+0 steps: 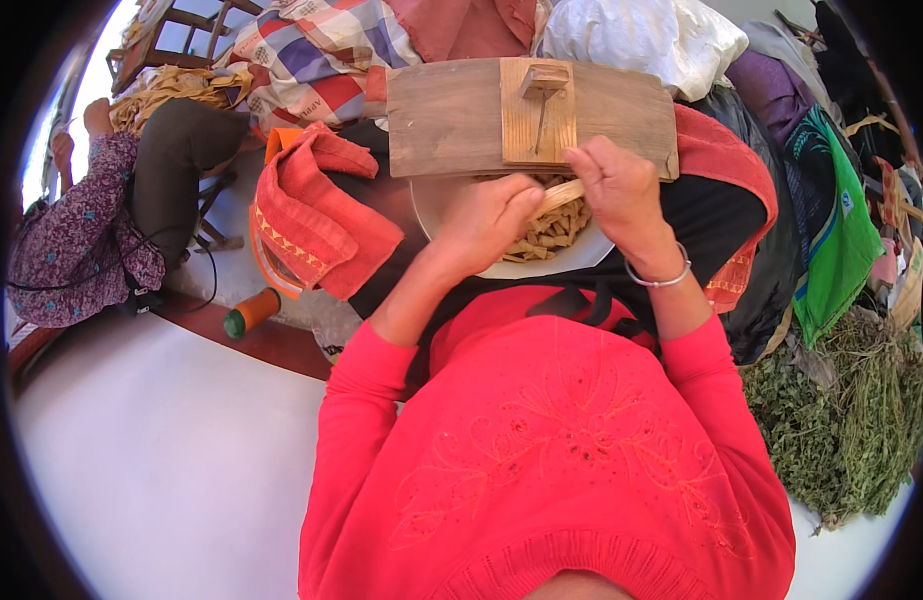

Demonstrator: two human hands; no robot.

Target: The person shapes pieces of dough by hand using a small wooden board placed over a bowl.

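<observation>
My left hand (488, 214) and my right hand (619, 199) are closed around the two ends of a short pale bundle of dried strips (560, 196). Under them, a white basin (581, 261) holds many short, cut, tan pieces (548, 244). A wooden board (446, 112) lies crosswise just beyond the hands, over the basin's far side. Fixed across it is a lighter plank (514, 135) with a small wooden block (545, 79) and a thin metal blade or rod (540, 127). My right fingertips are at the plank's near edge.
Red towels (341, 217) drape at both sides of my lap. To the left, another person (86, 217) sits near dried strips (161, 94); an orange-and-green spool (253, 311) lies below. A white sack (634, 41) stands beyond the board. Dried green plants (844, 420) lie at right.
</observation>
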